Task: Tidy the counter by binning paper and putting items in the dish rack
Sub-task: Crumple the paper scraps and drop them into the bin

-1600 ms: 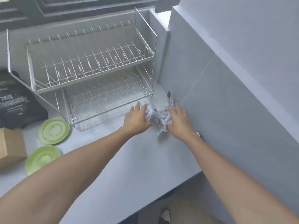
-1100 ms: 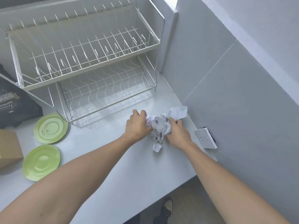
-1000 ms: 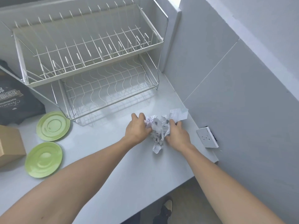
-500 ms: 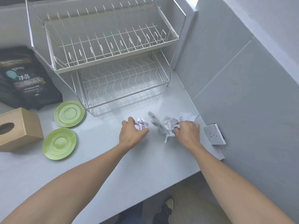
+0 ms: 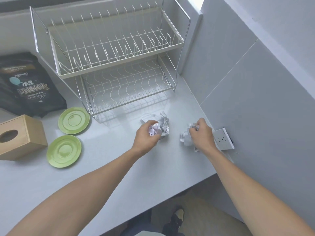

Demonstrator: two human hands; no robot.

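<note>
A pale grey counter (image 5: 153,167) fills a corner of large grey wall tiles (image 5: 255,99). A white socket (image 5: 223,138) sits at its right edge. Brown floor (image 5: 213,218) shows below.

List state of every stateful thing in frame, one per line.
Left hand: closed on a crumpled paper ball.
Right hand: closed on crumpled printed paper.
Loose crumpled paper: lying on the counter beside the left hand.
Two-tier white wire dish rack: both tiers empty.
Two round green plates: flat on the counter, not racked.
Wooden tissue box: no tissue showing.
</note>
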